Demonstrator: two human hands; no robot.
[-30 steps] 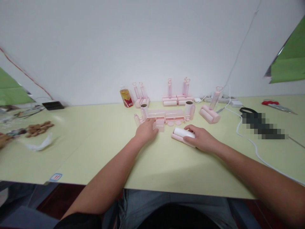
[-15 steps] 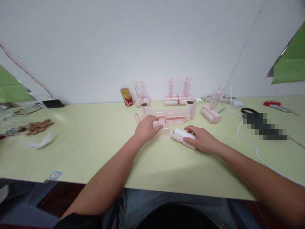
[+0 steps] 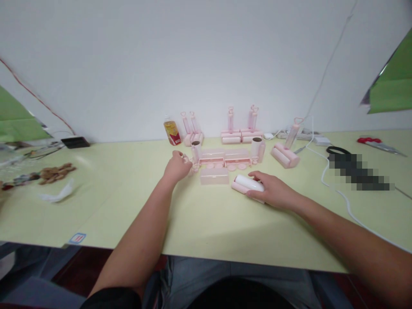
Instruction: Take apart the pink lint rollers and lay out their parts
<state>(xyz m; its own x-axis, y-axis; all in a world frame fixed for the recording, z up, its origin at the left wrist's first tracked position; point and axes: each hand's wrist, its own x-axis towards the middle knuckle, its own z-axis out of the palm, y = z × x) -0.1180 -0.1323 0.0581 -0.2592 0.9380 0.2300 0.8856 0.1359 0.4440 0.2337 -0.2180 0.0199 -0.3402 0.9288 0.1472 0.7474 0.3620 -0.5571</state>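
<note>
My right hand (image 3: 272, 190) rests on the pale yellow table (image 3: 128, 197) and grips a white lint roll in its pink cradle (image 3: 247, 184). My left hand (image 3: 176, 166) is curled around a small pink handle piece (image 3: 186, 159) at the left end of a row of pink parts. A translucent pink cover (image 3: 214, 176) lies free on the table between my hands. Behind it sit two pink trays (image 3: 224, 157) with small round caps, and a cardboard-cored roll (image 3: 256, 148).
Assembled pink lint rollers (image 3: 240, 128) stand along the wall, another one (image 3: 286, 150) leaning at the right. A bottle of yellow liquid (image 3: 170, 131) stands at the back. White cables (image 3: 334, 180), scissors (image 3: 376, 143) and a blurred dark item lie right; brown scraps (image 3: 53, 173) left.
My left hand drew the pink cover toward me, let go of it, and moved left to the small pink handle piece. My right hand stayed on the roll.
</note>
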